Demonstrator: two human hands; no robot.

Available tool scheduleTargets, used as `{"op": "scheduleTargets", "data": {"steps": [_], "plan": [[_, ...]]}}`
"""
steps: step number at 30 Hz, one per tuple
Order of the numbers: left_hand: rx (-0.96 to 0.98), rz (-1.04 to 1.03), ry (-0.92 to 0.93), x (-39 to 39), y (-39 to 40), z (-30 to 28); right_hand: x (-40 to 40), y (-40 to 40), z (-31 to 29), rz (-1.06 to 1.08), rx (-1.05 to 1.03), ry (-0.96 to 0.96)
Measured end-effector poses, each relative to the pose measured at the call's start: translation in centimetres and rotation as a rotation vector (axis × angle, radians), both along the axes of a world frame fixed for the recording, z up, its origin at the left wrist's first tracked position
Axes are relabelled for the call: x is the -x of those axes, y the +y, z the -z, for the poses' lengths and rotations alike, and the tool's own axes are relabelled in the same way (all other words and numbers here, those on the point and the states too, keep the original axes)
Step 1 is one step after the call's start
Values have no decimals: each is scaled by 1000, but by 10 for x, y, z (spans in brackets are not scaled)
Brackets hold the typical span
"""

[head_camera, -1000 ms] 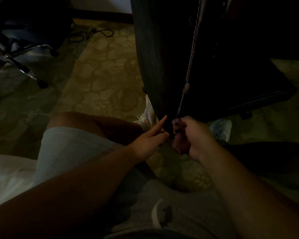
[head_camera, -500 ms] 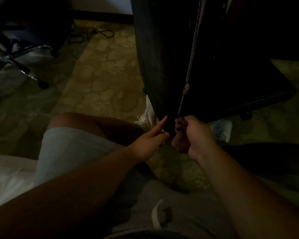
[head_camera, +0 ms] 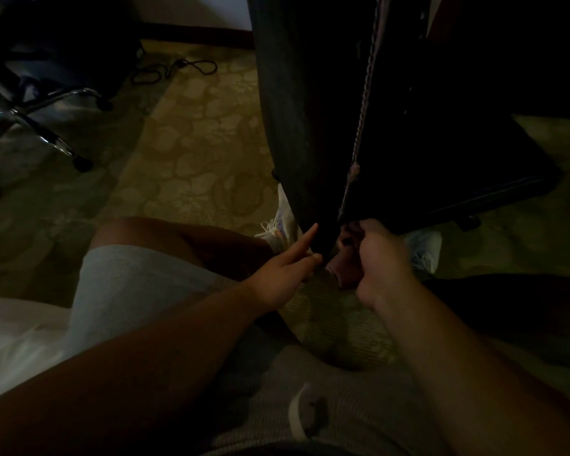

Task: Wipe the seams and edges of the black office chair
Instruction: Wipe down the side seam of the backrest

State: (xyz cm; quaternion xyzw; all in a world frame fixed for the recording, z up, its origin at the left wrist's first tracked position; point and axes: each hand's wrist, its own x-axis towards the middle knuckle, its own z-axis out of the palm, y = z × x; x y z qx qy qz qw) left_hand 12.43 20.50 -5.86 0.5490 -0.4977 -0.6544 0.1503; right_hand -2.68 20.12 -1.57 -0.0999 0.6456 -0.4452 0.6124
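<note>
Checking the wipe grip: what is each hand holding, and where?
Right hand is curled round something dark at the seam's lower end; likely a cloth, too dim to tell. Left hand holds nothing, straight fingers touching the chair's edge.

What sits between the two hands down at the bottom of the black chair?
In the head view, the lower tip of the black office chair's dark padded edge lies between the straight-fingered left hand and the curled right hand, below the stitched seam.
</note>
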Motion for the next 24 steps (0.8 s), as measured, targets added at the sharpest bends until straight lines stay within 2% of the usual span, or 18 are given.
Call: {"op": "scheduleTargets", "data": {"steps": [4, 9, 14, 18, 22, 24], "plan": [[-2, -3, -4, -1, -1, 2, 5, -1, -4, -281, -22, 30], [0, 8, 0, -1, 0, 0, 0, -1, -8, -36, 16, -29], [-4, 9, 9, 0, 0, 0, 7, -1, -14, -292, -2, 35], [-8, 6, 15, 0, 1, -3, 5, -3, -13, -47, 16, 2], [-12, -7, 17, 2, 1, -3, 6, -1, -14, -262, 9, 25], [-14, -5, 28, 2, 1, -3, 4, -1, -16, -198, 5, 31]]}}
